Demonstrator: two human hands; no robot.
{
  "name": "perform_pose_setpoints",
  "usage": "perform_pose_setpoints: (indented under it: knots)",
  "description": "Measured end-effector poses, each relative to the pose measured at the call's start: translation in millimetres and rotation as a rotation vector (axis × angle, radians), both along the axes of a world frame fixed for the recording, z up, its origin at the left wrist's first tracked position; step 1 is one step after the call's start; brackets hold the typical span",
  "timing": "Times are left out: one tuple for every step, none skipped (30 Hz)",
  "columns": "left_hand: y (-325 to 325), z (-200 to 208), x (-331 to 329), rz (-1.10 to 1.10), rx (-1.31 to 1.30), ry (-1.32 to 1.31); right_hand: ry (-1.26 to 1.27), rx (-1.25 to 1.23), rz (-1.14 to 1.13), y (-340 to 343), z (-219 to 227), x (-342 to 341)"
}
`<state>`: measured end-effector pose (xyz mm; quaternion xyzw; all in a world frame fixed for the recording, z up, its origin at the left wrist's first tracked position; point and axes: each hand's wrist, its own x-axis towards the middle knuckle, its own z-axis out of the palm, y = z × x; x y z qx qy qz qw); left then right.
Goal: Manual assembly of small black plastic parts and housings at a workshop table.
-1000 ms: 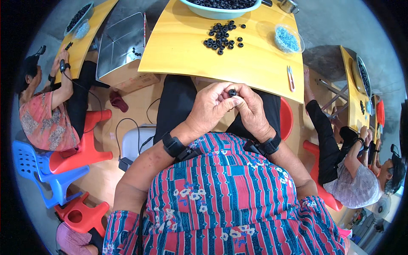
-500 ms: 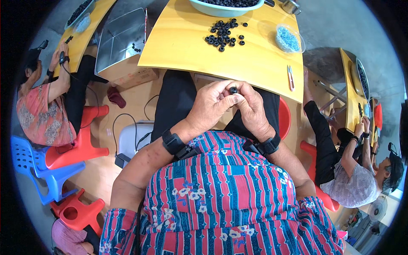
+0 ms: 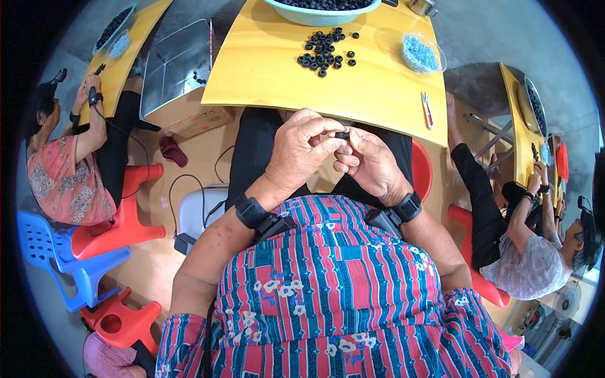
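Over my lap, just off the table's near edge, my two hands meet at a small black ring-shaped piece [image 3: 342, 135]. My left hand [image 3: 293, 153] pinches it between thumb and forefinger. At its right side, the thumb and bent fingers of my right hand [image 3: 378, 165] close in against it; whether they also grip something tiny is too small to tell. Several similar black ring-shaped pieces [image 3: 324, 49] lie loose on the yellow table [image 3: 265, 75]. Beyond them is a pale green basin [image 3: 321, 17] full of the same pieces.
A clear tub of small light-blue pieces [image 3: 421, 53] stands at the table's right, with thread snips [image 3: 428, 112] nearer its edge. A metal cup [image 3: 423, 7] sits at the far right. Left is an open box [image 3: 176, 69]. Co-workers sit at tables on both sides, near red stools [image 3: 129, 315].
Both hands have turned, and the black piece has gone from hole-facing to side-on. The right fingers have shifted and now curl below it. The view has tilted slightly.
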<state>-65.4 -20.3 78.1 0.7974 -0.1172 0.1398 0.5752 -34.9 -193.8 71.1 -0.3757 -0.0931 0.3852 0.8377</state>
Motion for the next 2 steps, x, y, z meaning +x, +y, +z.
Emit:
perform_pose_setpoints:
  knots:
    - [-0.3, 2.4, -0.7, 0.017, 0.016, 0.001, 0.061, 0.015, 0.013, -0.2, -0.6, -0.2]
    - [-0.7, 3.6, -1.2, 0.033, 0.032, 0.002, 0.063, 0.016, 0.01, -1.0, -1.1, -1.0]
